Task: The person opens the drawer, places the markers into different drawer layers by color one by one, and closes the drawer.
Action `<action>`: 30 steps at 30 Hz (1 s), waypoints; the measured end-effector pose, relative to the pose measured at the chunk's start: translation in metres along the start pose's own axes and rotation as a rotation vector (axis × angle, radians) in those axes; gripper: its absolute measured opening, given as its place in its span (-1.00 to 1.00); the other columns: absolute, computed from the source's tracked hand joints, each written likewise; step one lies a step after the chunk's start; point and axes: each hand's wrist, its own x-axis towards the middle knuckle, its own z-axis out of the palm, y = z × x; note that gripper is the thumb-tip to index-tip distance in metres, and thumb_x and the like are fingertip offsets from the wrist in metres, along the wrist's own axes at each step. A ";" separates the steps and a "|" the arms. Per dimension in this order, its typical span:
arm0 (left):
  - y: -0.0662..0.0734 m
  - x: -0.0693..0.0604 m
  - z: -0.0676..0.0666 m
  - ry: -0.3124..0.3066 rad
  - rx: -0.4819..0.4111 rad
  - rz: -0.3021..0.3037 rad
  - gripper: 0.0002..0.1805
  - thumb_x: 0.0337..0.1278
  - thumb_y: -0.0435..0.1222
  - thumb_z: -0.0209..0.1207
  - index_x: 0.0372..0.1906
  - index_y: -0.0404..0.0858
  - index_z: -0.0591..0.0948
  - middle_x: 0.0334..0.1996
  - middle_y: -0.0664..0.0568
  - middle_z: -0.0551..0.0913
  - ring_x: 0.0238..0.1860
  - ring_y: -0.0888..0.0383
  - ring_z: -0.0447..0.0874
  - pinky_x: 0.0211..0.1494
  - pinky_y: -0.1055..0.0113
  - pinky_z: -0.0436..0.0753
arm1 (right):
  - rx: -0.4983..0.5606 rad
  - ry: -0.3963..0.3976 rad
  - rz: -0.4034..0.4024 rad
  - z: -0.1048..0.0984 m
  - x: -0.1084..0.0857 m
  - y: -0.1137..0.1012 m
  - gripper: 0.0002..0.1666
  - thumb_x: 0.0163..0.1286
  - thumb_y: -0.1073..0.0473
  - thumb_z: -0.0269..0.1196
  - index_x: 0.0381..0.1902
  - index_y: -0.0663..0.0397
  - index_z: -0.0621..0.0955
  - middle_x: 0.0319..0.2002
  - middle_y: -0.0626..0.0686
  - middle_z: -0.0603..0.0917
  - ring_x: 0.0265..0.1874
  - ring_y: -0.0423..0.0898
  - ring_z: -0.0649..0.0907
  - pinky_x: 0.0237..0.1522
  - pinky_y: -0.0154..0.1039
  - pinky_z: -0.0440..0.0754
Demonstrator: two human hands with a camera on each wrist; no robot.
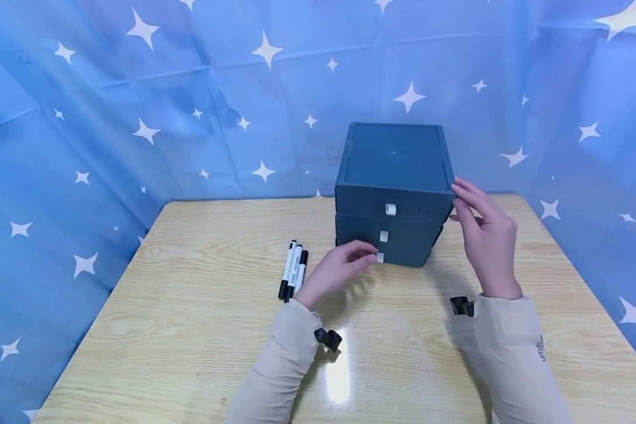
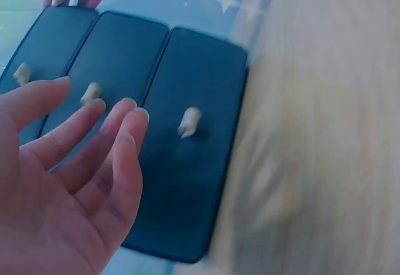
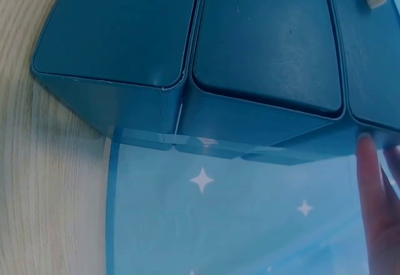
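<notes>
A dark blue three-drawer box [image 1: 394,156] stands near the back of the table, its drawers closed, each with a small white knob. My left hand [image 1: 344,265] is in front of the lowest drawer, fingers loosely bent near the lowest knob [image 1: 380,257]. In the left wrist view that hand [image 2: 81,175] holds nothing and the lowest knob [image 2: 189,122] stands apart from its fingertips. My right hand [image 1: 484,235] touches the box's upper right front corner with its fingertips; in the right wrist view its fingers [image 3: 374,194] rest against the side of the top drawer section.
Several black-and-white markers [image 1: 294,271] lie side by side on the wooden table [image 1: 191,330], left of the box and close to my left wrist. A blue curtain with white stars [image 1: 265,88] hangs behind and at both sides of the table.
</notes>
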 end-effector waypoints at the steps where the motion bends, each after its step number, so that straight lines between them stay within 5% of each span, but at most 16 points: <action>1: -0.001 0.000 0.003 -0.021 -0.036 -0.003 -0.57 0.12 0.09 0.02 0.01 -0.04 0.51 -0.21 0.01 0.60 -0.24 0.03 0.58 -0.25 0.12 0.54 | 0.001 -0.001 0.001 -0.001 0.000 -0.004 -0.63 0.28 0.25 0.12 0.05 -0.09 0.54 0.09 -0.17 0.49 -0.31 -0.40 0.60 -0.33 -0.61 0.46; 7: -0.006 0.004 0.019 -0.031 -0.132 -0.052 -0.57 0.15 0.02 0.03 0.05 -0.09 0.48 -0.24 -0.10 0.59 -0.25 -0.03 0.58 -0.28 0.10 0.56 | 0.011 -0.004 0.003 -0.001 -0.001 -0.010 -0.63 0.28 0.27 0.11 0.05 -0.05 0.54 0.09 -0.14 0.49 -0.22 -0.37 0.59 -0.32 -0.61 0.46; 17: -0.016 0.006 0.031 0.034 -0.167 -0.165 -0.56 0.12 0.03 0.06 0.08 -0.04 0.43 -0.21 0.19 0.51 -0.27 0.03 0.57 -0.33 0.21 0.56 | 0.000 0.002 0.001 0.002 0.001 0.015 -0.60 0.27 0.24 0.14 0.06 -0.19 0.53 0.09 -0.20 0.48 -0.21 -0.37 0.58 -0.35 -0.61 0.46; 30: -0.027 0.011 0.040 0.032 -0.174 -0.150 -0.53 0.13 -0.05 0.09 0.18 0.04 0.37 -0.14 0.18 0.52 -0.23 0.12 0.58 -0.32 0.25 0.56 | -0.015 -0.004 0.003 0.002 0.000 0.013 -0.60 0.27 0.20 0.13 0.06 -0.25 0.52 0.09 -0.27 0.46 -0.21 -0.37 0.58 -0.34 -0.59 0.47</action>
